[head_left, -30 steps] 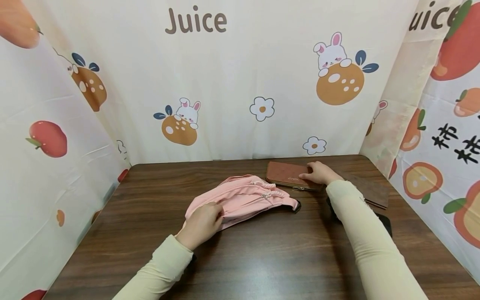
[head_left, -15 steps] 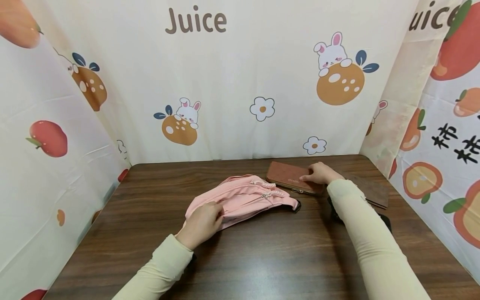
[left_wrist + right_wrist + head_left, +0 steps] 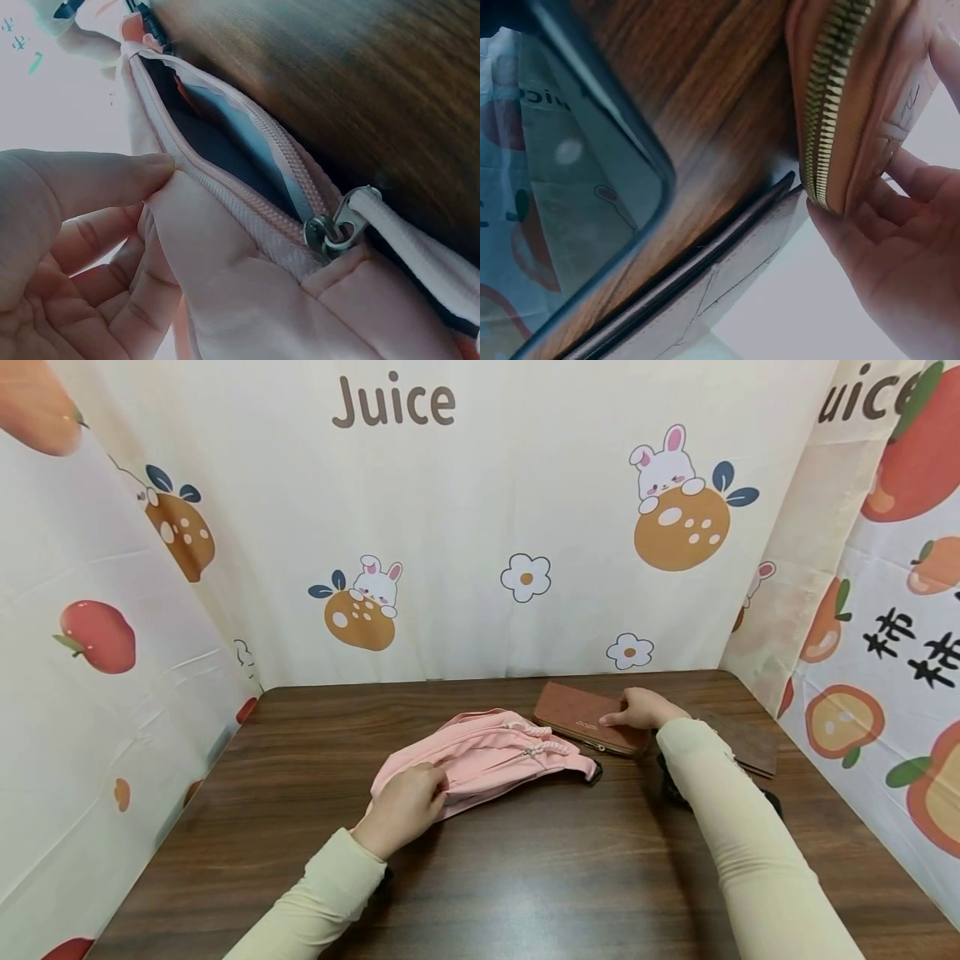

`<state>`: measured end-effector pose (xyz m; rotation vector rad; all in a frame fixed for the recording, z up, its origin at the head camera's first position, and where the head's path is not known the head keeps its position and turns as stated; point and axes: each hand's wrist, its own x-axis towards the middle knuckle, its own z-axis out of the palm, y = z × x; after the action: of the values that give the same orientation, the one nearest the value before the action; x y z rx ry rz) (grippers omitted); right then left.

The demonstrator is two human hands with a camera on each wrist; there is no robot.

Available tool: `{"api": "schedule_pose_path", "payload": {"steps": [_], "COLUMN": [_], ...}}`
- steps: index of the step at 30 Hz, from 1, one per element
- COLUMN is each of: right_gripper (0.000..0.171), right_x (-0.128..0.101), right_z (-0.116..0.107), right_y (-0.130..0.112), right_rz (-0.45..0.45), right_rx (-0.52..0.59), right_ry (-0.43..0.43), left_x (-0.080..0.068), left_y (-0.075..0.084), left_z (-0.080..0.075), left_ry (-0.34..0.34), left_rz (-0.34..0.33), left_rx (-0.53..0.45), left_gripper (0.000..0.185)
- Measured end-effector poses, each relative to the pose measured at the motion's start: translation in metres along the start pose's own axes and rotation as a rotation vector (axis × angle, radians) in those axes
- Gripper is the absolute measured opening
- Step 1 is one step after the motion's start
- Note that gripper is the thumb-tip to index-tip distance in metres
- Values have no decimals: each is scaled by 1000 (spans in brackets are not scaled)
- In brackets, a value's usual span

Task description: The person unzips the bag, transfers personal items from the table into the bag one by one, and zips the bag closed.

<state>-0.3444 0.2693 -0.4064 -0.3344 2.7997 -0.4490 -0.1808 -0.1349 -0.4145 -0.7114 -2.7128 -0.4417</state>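
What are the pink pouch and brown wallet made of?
Pink pouch: soft woven fabric, matte; it creases under the left hand, with a metal zipper pull. Brown wallet: likely leather or faux leather, smooth, stiff, with brass-coloured zipper teeth.

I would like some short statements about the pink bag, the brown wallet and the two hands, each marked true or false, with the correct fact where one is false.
1. The left hand pinches the pink bag beside its zipper. True.
2. The zipper of the pink bag is fully closed. False: in the left wrist view the zipper gapes open and shows a dark lining.
3. The right hand grips the brown wallet. True.
4. The brown wallet lies inside the pink bag. False: it is outside the bag, at the far side of the table.
5. The wallet's zipper has gold teeth. True: the right wrist view shows them.
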Motion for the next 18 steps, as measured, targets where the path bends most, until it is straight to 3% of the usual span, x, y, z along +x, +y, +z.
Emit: {"api": "schedule_pose_path", "payload": {"steps": [5, 18], "right_gripper": [43, 39], "right_x": [0, -2], "right_z": [-2, -6], "right_y": [-1, 10], "right_rz": [9, -35], "right_rx": [19, 137], "right_ry": [7, -2], "left_x": [0, 1], "left_y": [0, 1], "left_z": [0, 0], "left_ry": [-7, -3], "left_rz": [-5, -12], "left_rx": [-5, -22], "left_gripper": [20, 20]}}
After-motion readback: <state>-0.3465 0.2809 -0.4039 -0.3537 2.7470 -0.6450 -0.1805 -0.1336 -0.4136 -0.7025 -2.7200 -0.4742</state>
